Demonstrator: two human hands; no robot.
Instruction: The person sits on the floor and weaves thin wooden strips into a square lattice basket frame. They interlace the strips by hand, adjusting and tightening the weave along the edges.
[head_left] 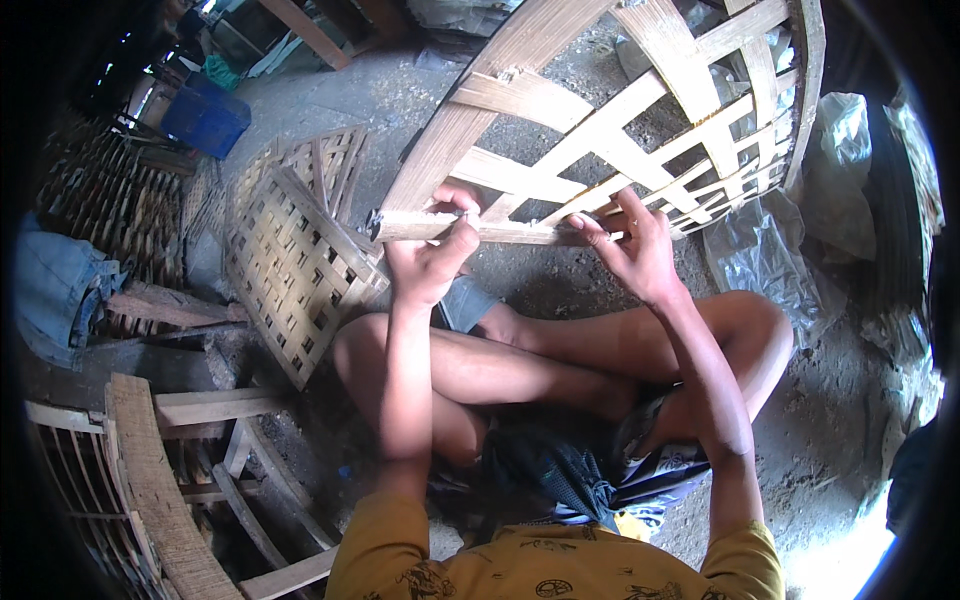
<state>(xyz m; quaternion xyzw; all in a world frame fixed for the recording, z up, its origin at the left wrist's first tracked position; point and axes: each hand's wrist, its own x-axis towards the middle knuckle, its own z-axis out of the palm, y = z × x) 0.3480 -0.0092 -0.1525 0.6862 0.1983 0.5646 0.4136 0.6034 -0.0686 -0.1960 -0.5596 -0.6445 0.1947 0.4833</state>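
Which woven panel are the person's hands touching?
The open lattice panel at upper right, held by the left hand and right hand; the tighter-woven panels lie at left, untouched.

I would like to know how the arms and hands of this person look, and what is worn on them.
The left hand and the right hand show no gloves, and no watch or bracelet is visible at the wrists. The forearms are uncovered. Above them are short, mustard-yellow cloth sleeves, part of a matching shirt with dark printed motifs.

Pale tan lattice noted on wooden panel [610, 132]; blue seen on container [207, 115]; mustard shirt [520, 572] marked with dark prints.
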